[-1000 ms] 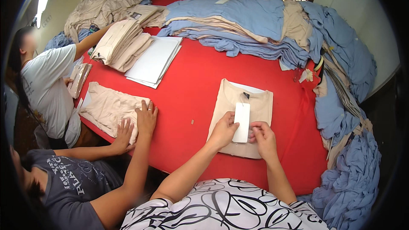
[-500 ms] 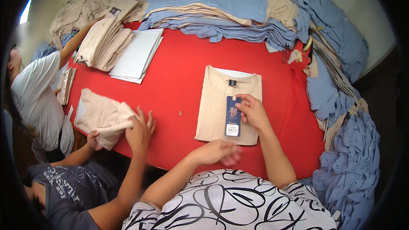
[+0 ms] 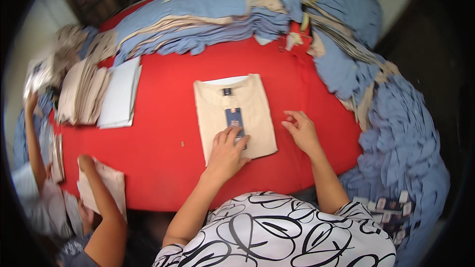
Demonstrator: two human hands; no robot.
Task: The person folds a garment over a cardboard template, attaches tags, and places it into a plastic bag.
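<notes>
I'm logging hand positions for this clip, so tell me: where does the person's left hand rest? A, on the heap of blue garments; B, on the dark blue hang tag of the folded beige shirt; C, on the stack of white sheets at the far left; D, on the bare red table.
B: the left hand lies on the folded beige shirt, fingertips over its dark blue hang tag, while the right hand rests on the red table.
</notes>
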